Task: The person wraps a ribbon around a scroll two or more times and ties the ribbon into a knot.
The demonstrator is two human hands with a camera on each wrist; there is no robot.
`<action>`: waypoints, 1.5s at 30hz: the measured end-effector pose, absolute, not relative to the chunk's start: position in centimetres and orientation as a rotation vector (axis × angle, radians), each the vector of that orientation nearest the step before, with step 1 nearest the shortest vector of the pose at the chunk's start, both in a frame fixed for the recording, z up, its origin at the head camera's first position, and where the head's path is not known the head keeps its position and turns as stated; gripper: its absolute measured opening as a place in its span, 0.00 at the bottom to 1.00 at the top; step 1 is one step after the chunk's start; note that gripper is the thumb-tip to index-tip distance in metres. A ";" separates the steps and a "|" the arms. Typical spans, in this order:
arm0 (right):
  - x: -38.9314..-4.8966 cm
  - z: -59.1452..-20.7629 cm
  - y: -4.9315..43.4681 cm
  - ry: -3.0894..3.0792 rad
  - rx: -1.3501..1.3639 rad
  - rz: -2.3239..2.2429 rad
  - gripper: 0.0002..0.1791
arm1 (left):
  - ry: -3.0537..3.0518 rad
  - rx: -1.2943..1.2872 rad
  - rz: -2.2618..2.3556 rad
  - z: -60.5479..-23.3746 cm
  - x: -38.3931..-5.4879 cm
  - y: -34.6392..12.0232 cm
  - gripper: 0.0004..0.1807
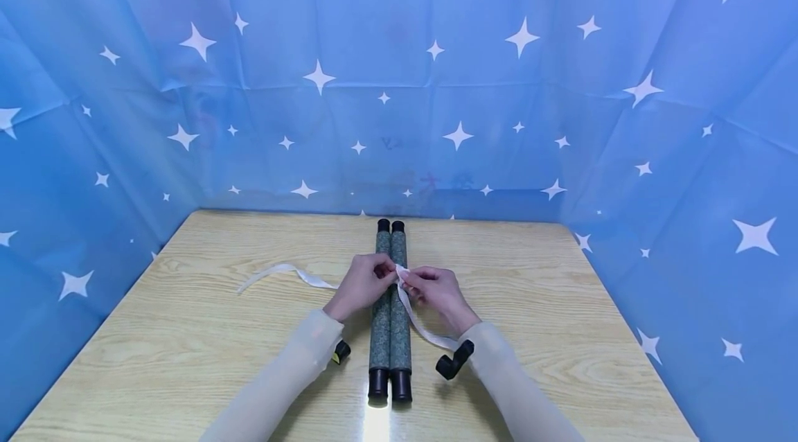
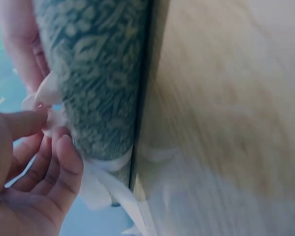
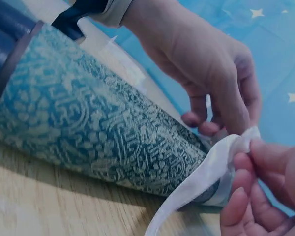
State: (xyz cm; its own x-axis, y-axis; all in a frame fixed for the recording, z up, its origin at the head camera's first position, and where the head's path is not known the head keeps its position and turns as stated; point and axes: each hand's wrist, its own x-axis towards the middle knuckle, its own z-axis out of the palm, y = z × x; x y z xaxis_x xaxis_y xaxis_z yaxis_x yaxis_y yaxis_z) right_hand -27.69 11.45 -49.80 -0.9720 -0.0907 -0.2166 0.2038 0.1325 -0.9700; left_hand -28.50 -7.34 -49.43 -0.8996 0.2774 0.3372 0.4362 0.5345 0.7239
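A hanging scroll, rolled up from both ends into two green patterned rolls (image 1: 400, 338) with dark end knobs (image 1: 401, 385), lies lengthwise on the table. Around its middle runs a white ribbon (image 1: 416, 321), one tail trailing to the left and the other toward the right wrist. From the left, my left hand (image 1: 361, 283) reaches over the rolls and pinches the ribbon between thumb and fingers. My right hand (image 1: 439, 289) pinches it too, just right of the rolls. In the right wrist view, the ribbon (image 3: 196, 177) bunches up between both hands' fingertips.
The wooden table (image 1: 530, 276) carries the scroll. A blue curtain (image 1: 399, 33) with white stars surrounds it at the back and sides. Black wrist devices (image 1: 455, 360) sit at both cream sleeves (image 1: 280, 373).
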 end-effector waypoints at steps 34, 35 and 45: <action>-28.4 -49.5 13.6 2.192 0.073 -2.064 0.14 | -2.754 -0.468 -1.617 -48.7 -27.3 -13.4 0.05; -28.5 -49.5 13.8 2.207 0.076 -2.062 0.14 | -2.738 -0.449 -1.629 -48.5 -27.4 -13.6 0.05; -28.8 -48.8 16.4 2.350 0.103 -2.018 0.14 | -2.658 -0.357 -1.587 -46.9 -28.0 -15.1 0.05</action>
State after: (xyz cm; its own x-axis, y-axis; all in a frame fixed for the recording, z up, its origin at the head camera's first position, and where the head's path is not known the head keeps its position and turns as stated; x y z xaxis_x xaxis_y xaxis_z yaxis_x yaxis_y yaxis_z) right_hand -28.77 16.42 -48.80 -0.9969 0.0227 -0.0757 0.0783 0.1501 -0.9856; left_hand -27.99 -15.12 -46.88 -0.9734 0.1826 0.1384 0.2084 0.4552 0.8656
